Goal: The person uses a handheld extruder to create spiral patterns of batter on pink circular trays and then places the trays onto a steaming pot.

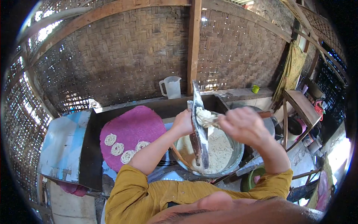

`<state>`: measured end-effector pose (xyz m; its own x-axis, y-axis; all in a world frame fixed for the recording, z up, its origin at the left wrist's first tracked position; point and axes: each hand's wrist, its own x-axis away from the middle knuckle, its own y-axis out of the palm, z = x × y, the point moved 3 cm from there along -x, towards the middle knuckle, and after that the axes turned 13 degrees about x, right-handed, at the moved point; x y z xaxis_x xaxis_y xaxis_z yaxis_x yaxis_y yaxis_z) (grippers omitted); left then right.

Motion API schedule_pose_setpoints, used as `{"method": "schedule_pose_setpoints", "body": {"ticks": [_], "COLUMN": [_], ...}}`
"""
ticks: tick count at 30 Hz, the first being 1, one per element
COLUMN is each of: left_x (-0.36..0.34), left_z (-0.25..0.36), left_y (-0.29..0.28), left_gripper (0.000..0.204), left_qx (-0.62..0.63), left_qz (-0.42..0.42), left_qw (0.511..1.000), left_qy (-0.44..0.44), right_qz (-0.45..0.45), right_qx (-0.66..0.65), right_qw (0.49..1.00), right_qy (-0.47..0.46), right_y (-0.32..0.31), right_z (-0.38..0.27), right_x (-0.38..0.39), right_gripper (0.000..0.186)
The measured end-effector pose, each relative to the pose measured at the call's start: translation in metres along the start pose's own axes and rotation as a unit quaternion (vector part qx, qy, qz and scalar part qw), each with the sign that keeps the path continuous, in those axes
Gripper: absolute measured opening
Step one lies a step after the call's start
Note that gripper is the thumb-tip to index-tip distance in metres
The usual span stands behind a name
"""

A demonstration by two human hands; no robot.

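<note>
My left hand [183,122] grips a long, upright, pale-smeared metal-and-wood tool [201,145] held over a large basin [238,152] of pale batter. A lump of pale dough [204,117] sits against the tool's upper part. My right hand [242,127], blurred and closed, is at the dough's right, on what looks like a small utensil, mostly hidden. Left of the basin lies a magenta mat [131,130] bearing several pale noodle nests [117,149].
A translucent pitcher [172,87] and small green cup [256,89] stand along the back ledge. A blue-and-white panelled box side [61,145] is at left. A wooden shelf [302,106] with pots and a hanging yellow cloth [292,69] are at right, before woven walls.
</note>
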<state>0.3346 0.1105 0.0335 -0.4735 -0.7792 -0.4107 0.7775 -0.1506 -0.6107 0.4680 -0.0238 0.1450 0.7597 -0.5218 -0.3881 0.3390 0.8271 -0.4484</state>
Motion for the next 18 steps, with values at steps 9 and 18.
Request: {"method": "schedule_pose_setpoints", "body": {"ticks": [9, 18], "left_x": [-0.003, 0.001], "left_z": [-0.003, 0.003], "left_y": [-0.008, 0.008], "left_gripper": [0.033, 0.04], "left_qx": [0.018, -0.017], "left_qz": [0.018, -0.013], "left_qw": [1.0, 1.0], "left_qy": [0.006, 0.018], "right_qz": [0.072, 0.024], "right_qx": [-0.044, -0.052], "right_qw": [0.975, 0.997], "right_qy": [0.205, 0.058], "right_y": [-0.031, 0.01], "right_z": [0.059, -0.001], "right_x": [0.026, -0.001], "right_gripper": [0.016, 0.006]}}
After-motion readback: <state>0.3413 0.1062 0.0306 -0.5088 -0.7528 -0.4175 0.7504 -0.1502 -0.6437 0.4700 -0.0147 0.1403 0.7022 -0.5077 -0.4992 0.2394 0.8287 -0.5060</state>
